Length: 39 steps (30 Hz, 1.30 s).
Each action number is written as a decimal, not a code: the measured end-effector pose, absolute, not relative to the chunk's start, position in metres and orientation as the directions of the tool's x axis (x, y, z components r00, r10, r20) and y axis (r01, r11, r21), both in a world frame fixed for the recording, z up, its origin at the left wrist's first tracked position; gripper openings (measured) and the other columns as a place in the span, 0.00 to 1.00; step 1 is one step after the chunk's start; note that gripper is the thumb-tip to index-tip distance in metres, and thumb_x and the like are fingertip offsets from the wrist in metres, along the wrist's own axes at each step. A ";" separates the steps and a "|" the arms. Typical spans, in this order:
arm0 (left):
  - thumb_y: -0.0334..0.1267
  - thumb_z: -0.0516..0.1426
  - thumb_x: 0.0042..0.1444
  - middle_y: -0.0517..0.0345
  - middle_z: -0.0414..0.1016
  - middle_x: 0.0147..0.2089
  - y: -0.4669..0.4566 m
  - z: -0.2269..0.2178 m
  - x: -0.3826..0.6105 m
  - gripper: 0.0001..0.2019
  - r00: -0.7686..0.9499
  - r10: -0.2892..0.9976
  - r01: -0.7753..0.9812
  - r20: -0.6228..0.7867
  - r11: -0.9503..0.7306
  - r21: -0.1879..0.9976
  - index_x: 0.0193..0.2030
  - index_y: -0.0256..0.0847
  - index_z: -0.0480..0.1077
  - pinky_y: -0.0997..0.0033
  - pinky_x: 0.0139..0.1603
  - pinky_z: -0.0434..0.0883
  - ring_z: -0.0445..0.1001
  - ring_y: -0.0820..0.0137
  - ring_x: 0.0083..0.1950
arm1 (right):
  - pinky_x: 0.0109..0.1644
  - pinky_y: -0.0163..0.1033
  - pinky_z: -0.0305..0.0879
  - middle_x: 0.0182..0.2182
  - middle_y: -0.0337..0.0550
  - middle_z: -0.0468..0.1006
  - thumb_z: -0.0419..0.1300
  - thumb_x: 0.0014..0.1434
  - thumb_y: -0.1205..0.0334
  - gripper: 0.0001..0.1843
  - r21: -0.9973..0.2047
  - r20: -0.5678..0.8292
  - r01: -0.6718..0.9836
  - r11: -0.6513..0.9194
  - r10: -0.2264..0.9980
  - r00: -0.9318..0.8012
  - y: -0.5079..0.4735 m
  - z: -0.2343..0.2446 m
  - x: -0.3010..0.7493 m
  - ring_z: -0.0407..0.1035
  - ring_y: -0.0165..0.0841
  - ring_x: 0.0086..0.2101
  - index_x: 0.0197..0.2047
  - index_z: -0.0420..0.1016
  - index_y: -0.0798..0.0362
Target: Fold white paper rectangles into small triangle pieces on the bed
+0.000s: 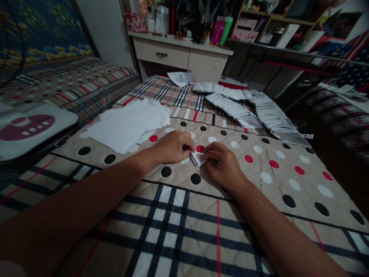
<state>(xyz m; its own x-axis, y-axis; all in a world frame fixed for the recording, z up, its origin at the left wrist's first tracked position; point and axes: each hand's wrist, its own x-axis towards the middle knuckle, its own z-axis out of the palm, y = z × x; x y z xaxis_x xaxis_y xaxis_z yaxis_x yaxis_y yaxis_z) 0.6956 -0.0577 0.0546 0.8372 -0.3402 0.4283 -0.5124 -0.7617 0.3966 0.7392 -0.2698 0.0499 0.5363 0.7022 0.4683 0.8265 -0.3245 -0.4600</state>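
While pinching folded paper point(197, 159) with left hand point(175, 146) and right hand point(223, 163), gripped its edges, likely the best hold on something light, easily creased.

Paper stack point(129, 125) crowded left edge of quilt point(259, 177), folded-paper rows point(269, 111) blocked far right corner, gap ran between, white sheet point(181, 79) capped its far-edge end, right edge was passable nearer in

- A bedroom in a home
- Quilted bedspread point(198, 217) in dots and plaid
- Pale drawer cabinet point(175, 57) topped with bottles point(150, 20) and boxes point(218, 32)
- Cluttered wooden shelves point(284, 19) beside it
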 end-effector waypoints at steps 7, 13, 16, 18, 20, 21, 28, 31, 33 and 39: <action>0.28 0.57 0.54 0.60 0.75 0.32 -0.053 0.054 0.696 0.09 0.772 -0.434 -0.597 0.464 -0.746 0.295 0.33 0.42 0.79 0.73 0.37 0.67 0.72 0.73 0.34 | 0.41 0.40 0.67 0.36 0.46 0.75 0.54 0.45 0.79 0.17 -0.449 0.469 0.833 -0.322 0.709 0.527 -0.271 0.048 0.741 0.70 0.36 0.38 0.32 0.81 0.54; 0.27 0.57 0.52 0.59 0.74 0.30 -0.055 0.055 0.695 0.09 0.756 -0.454 -0.603 0.471 -0.763 0.232 0.30 0.41 0.78 0.72 0.37 0.67 0.72 0.72 0.34 | 0.41 0.40 0.66 0.36 0.48 0.75 0.54 0.46 0.77 0.16 -0.360 0.441 0.859 -0.364 0.745 0.501 -0.271 0.055 0.735 0.69 0.38 0.39 0.32 0.81 0.54; 0.27 0.56 0.52 0.58 0.73 0.31 -0.057 0.056 0.694 0.09 0.762 -0.462 -0.592 0.454 -0.780 0.201 0.29 0.40 0.78 0.71 0.38 0.67 0.71 0.71 0.35 | 0.41 0.41 0.66 0.37 0.48 0.75 0.56 0.48 0.75 0.13 -0.356 0.399 0.847 -0.393 0.756 0.519 -0.270 0.060 0.732 0.68 0.38 0.39 0.31 0.80 0.54; 0.28 0.55 0.53 0.57 0.73 0.32 -0.059 0.057 0.693 0.10 0.771 -0.467 -0.581 0.434 -0.794 0.178 0.29 0.40 0.78 0.70 0.39 0.67 0.72 0.70 0.36 | 0.42 0.41 0.66 0.37 0.47 0.75 0.57 0.52 0.71 0.09 -0.358 0.376 0.829 -0.429 0.747 0.549 -0.269 0.061 0.730 0.68 0.38 0.39 0.30 0.79 0.54; 0.27 0.55 0.52 0.57 0.73 0.32 -0.061 0.058 0.691 0.10 0.782 -0.461 -0.565 0.419 -0.809 0.164 0.29 0.40 0.77 0.69 0.39 0.67 0.72 0.69 0.37 | 0.42 0.41 0.65 0.38 0.46 0.75 0.58 0.56 0.66 0.07 -0.358 0.355 0.803 -0.476 0.726 0.589 -0.268 0.061 0.730 0.68 0.38 0.40 0.31 0.78 0.53; 0.27 0.55 0.51 0.57 0.72 0.32 -0.061 0.059 0.690 0.10 0.789 -0.456 -0.556 0.412 -0.815 0.163 0.29 0.40 0.77 0.69 0.38 0.67 0.71 0.68 0.37 | 0.42 0.40 0.65 0.38 0.45 0.75 0.59 0.57 0.65 0.06 -0.356 0.343 0.786 -0.505 0.712 0.612 -0.267 0.060 0.729 0.68 0.38 0.40 0.31 0.78 0.52; 0.31 0.57 0.49 0.58 0.70 0.32 -0.064 0.061 0.687 0.04 0.830 -0.389 -0.520 0.400 -0.799 0.301 0.29 0.38 0.74 0.70 0.34 0.65 0.69 0.70 0.34 | 0.37 0.40 0.61 0.40 0.46 0.77 0.66 0.53 0.54 0.19 -0.325 0.221 0.612 -0.721 0.571 0.790 -0.264 0.063 0.729 0.71 0.40 0.40 0.45 0.73 0.53; 0.34 0.60 0.51 0.58 0.71 0.35 -0.064 0.058 0.690 0.03 0.864 -0.317 -0.472 0.392 -0.781 0.408 0.31 0.37 0.73 0.71 0.35 0.66 0.69 0.72 0.34 | 0.33 0.39 0.57 0.36 0.43 0.80 0.66 0.52 0.51 0.16 -0.372 0.144 0.538 -0.757 0.525 0.839 -0.265 0.063 0.732 0.72 0.39 0.35 0.41 0.76 0.51; 0.36 0.63 0.50 0.57 0.72 0.37 -0.064 0.055 0.693 0.07 0.889 -0.241 -0.425 0.390 -0.753 0.503 0.35 0.37 0.73 0.72 0.36 0.67 0.70 0.73 0.34 | 0.32 0.38 0.56 0.31 0.41 0.80 0.66 0.52 0.52 0.12 -0.469 0.128 0.488 -0.736 0.490 0.862 -0.267 0.060 0.735 0.72 0.37 0.32 0.37 0.77 0.50; 0.41 0.66 0.48 0.62 0.72 0.26 -0.066 0.048 0.700 0.11 0.961 0.028 -0.215 0.275 -0.547 0.809 0.34 0.37 0.75 0.77 0.27 0.64 0.67 0.76 0.26 | 0.29 0.34 0.59 0.25 0.38 0.77 0.66 0.51 0.55 0.11 -0.862 0.206 0.356 -0.360 0.393 0.896 -0.267 0.047 0.742 0.69 0.31 0.26 0.29 0.72 0.52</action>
<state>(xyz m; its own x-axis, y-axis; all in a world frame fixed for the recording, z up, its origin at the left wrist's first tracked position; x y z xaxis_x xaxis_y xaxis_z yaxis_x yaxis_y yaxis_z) 0.6996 -0.0663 0.0483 0.9612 0.0281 0.2746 -0.2152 -0.5467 0.8092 0.7420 -0.2675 0.0474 0.8961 0.3933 0.2059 0.3561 -0.3599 -0.8624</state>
